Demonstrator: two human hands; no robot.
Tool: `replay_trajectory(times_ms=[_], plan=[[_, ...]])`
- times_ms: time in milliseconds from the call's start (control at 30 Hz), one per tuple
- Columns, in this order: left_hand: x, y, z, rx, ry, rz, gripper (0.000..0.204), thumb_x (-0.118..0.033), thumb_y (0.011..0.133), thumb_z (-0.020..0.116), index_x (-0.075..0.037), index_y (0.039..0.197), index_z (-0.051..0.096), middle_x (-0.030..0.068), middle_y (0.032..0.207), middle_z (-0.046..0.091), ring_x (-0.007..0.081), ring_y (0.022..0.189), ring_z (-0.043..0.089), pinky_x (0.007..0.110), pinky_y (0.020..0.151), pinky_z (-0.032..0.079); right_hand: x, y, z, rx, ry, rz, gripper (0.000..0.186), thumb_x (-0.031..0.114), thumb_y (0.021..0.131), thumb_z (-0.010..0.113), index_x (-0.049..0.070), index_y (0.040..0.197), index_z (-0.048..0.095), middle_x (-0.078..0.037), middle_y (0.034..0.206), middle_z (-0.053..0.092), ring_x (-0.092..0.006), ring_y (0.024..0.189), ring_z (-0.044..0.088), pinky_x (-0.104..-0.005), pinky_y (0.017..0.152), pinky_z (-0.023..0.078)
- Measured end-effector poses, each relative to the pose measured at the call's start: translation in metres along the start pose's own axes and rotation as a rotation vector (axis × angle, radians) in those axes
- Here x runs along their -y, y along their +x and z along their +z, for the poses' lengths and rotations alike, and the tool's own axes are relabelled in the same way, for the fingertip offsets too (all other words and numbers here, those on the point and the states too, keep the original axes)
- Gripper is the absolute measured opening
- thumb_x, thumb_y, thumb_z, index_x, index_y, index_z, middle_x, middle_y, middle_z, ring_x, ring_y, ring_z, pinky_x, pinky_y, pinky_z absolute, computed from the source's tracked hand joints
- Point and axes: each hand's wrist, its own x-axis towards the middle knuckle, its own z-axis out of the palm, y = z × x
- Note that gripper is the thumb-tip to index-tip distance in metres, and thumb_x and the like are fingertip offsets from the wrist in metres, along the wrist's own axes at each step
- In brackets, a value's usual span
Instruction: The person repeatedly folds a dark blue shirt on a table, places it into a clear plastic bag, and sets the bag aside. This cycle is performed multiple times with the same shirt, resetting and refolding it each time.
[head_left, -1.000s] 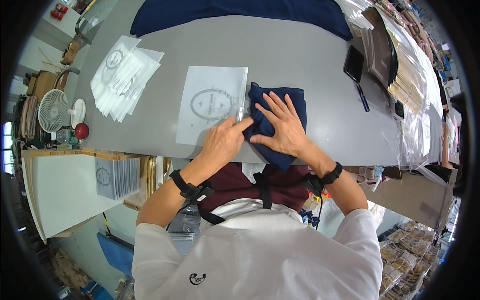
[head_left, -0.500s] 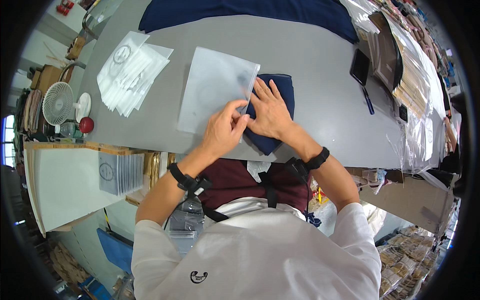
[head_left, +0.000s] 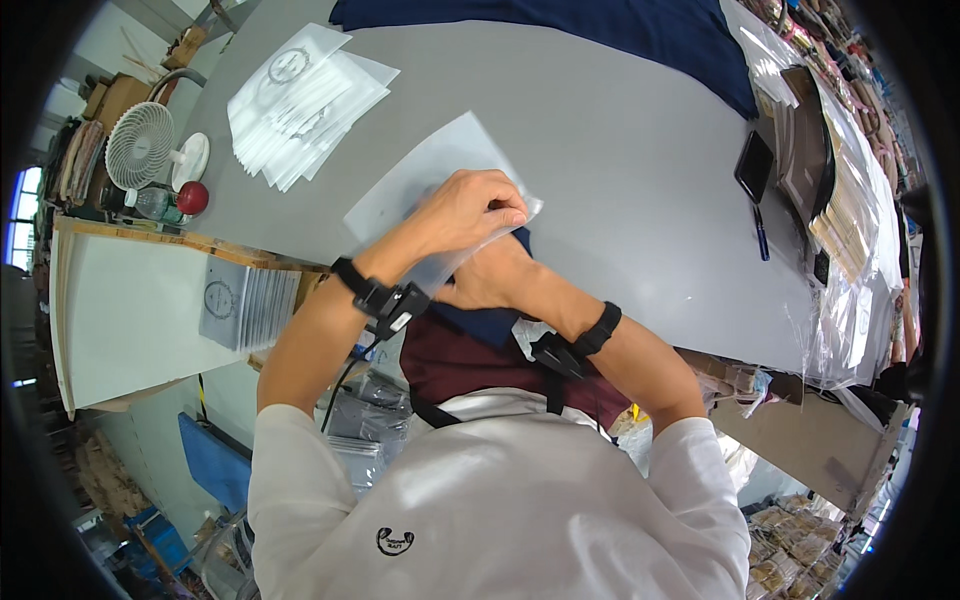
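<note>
My left hand (head_left: 468, 210) pinches the near edge of a clear plastic bag (head_left: 425, 180) that lies on the grey table (head_left: 620, 150). My right hand (head_left: 490, 280) sits just under it, gripping a folded dark blue garment (head_left: 490, 322) at the table's front edge. The garment is mostly hidden by both hands and the bag. Black bands wrap both wrists.
A fanned stack of clear bags (head_left: 300, 95) lies at the far left. A small white fan (head_left: 140, 145) and a red ball (head_left: 192, 197) stand at the left edge. Dark blue cloth (head_left: 560, 25) covers the far side. A phone (head_left: 752, 166) and pen (head_left: 762, 240) lie right.
The bag was lifted and pulled toward me. The blue garment moved from flat on the table to the front edge, under both hands.
</note>
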Motion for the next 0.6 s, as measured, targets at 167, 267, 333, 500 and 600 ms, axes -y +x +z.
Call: replay_trajectory(times_ms=[167,267,333,500,600], plan=[[-0.017,-0.074,-0.024,-0.33,0.54,-0.304,0.026,-0.026,0.093,0.078,-0.001,0.087,0.077,0.0095,0.066,0.068,0.0233,0.061,0.066,0.033,0.059,0.052,-0.025,-0.014,-0.012,-0.576,-0.202,0.078,0.08,0.054,0.083,0.079,0.007,0.144,0.057,-0.034,0.154,0.044,-0.0527,0.146,0.038,-0.0654,0.121,0.026],[-0.011,-0.091,-0.006,-0.25,0.197,-0.495,0.034,-0.031,0.096,0.076,0.0,0.083,0.076,0.0081,0.057,0.065,0.0182,0.052,0.063,0.032,0.053,0.049,-0.034,-0.018,-0.015,-0.575,-0.211,0.168,0.084,0.053,0.083,0.081,0.009,0.149,0.053,-0.037,0.155,0.04,-0.0551,0.145,0.036,-0.0664,0.119,0.026],[-0.011,-0.092,0.017,-0.231,-0.122,-0.595,0.035,-0.033,0.099,0.074,0.0,0.087,0.077,0.0046,0.066,0.071,0.0095,0.057,0.064,0.027,0.052,0.048,-0.04,-0.006,-0.016,-0.598,-0.264,0.207,0.088,0.054,0.083,0.081,0.008,0.151,0.05,-0.04,0.155,0.037,-0.0562,0.146,0.035,-0.0654,0.12,0.025],[-0.022,-0.109,0.038,-0.249,-0.374,-0.605,0.036,-0.031,0.102,0.07,0.0,0.084,0.076,0.0066,0.064,0.069,0.0105,0.052,0.064,0.028,0.05,0.047,-0.053,0.002,-0.022,-0.687,-0.202,0.211,0.09,0.053,0.09,0.075,-0.001,0.155,0.042,-0.045,0.157,0.03,-0.0589,0.149,0.028,-0.0685,0.121,0.019],[-0.024,-0.12,0.038,-0.216,-0.416,-0.639,0.038,-0.033,0.102,0.07,0.002,0.086,0.075,0.0069,0.066,0.071,0.0105,0.052,0.064,0.027,0.05,0.048,-0.051,-0.011,-0.02,-0.598,-0.251,0.159,0.088,0.049,0.095,0.07,-0.003,0.157,0.038,-0.044,0.157,0.03,-0.0606,0.149,0.027,-0.0671,0.12,0.023]])
